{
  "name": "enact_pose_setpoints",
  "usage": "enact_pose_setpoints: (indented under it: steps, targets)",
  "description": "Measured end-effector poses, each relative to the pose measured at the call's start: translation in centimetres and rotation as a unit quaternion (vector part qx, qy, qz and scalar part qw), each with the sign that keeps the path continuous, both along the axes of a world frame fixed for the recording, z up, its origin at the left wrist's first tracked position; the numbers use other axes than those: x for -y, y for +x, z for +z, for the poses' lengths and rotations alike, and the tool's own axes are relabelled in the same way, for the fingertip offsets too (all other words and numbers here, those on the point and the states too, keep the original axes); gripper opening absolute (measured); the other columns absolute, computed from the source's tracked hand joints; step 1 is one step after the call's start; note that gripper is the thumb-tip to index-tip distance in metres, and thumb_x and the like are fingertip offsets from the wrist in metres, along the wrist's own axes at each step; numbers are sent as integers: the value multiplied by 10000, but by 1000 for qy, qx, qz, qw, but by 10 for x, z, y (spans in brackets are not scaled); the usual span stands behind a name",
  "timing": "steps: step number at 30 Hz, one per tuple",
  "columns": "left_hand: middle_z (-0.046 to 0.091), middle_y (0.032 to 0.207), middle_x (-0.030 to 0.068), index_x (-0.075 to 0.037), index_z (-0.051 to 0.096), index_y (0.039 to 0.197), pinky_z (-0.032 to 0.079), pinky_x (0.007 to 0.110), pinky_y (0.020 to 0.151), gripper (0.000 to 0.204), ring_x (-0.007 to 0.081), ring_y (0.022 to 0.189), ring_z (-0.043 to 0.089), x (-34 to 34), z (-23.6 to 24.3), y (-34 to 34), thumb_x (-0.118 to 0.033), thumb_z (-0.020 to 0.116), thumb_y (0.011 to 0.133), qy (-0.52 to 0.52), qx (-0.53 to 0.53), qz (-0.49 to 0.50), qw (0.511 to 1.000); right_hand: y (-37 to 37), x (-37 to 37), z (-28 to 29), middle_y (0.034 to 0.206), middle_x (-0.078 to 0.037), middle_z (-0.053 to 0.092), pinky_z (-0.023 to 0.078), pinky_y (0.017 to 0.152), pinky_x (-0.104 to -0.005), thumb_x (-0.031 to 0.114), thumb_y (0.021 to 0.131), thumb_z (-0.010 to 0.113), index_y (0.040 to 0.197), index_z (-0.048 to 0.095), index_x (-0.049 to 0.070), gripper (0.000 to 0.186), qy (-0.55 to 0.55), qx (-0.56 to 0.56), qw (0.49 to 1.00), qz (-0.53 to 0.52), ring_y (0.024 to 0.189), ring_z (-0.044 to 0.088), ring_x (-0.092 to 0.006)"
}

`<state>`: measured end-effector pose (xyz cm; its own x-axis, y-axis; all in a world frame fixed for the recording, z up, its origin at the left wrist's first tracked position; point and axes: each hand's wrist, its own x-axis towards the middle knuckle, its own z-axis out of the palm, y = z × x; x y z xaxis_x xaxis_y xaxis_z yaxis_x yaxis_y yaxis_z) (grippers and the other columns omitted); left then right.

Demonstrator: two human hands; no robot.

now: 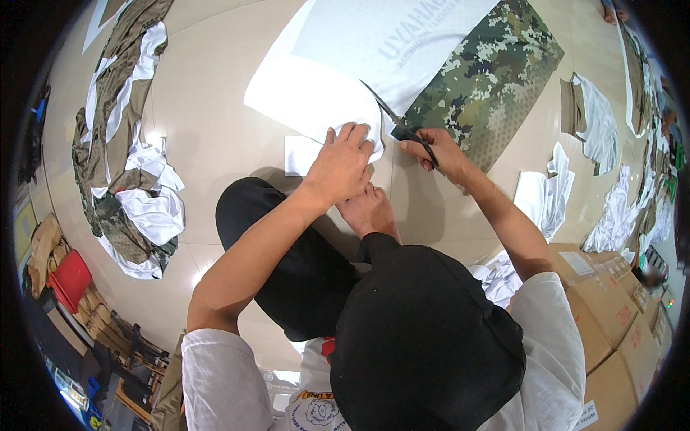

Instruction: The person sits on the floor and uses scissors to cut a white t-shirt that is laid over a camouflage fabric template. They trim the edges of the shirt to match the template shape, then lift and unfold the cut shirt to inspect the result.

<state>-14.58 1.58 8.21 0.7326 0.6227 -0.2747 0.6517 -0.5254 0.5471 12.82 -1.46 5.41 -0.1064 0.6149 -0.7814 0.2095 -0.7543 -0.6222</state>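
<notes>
With my right hand [438,152] I grip a pair of black-handled scissors [389,113], fingers in the loops. Their blades point up and left over a large white fabric piece [302,93] with faint grey lettering showing through. My left hand [343,164] is closed on the lower edge of that fabric, bunching it just left of the scissors. A green camouflage panel [489,79] lies against the white fabric on the right, its lower corner near the scissors' pivot. A small white scrap [300,155] sits to the left of my left hand. Just below that hand is my bare foot [370,213].
A long heap of camouflage, brown and white fabric [118,158] lies on the tiled floor [205,86] at left. White offcuts [548,188] and a white-and-brown piece [595,122] are at right. Cardboard boxes [604,309] stand lower right; a red item [70,280] is at lower left.
</notes>
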Motion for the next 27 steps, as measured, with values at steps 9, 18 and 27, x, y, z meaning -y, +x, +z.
enact_pose_setpoints:
  steps: [9,18,27]
  targets:
    - [546,1485,229,36,705,1239,425,643,1208,416,418,1452,474,1,1,0,-149,698,867,6,-6,0,1000,2,-17,6,630,4,581,397,474,-271,386,901,902,781,649,80,415,-11,4,1000,22,513,524,-92]
    - [552,1461,221,34,705,1264,415,603,1206,440,407,1441,475,2,-1,0,-142,706,861,16,4,-4,1000,14,-25,10,626,20,558,379,467,-275,351,907,916,799,659,70,396,-9,22,997,72,521,512,-81]
    - [542,1459,222,36,696,1264,422,627,1202,449,407,1434,477,0,2,0,-149,709,856,12,-6,-8,1000,18,-28,7,609,18,562,369,467,-266,359,896,922,774,647,87,406,-23,3,997,77,496,506,-79]
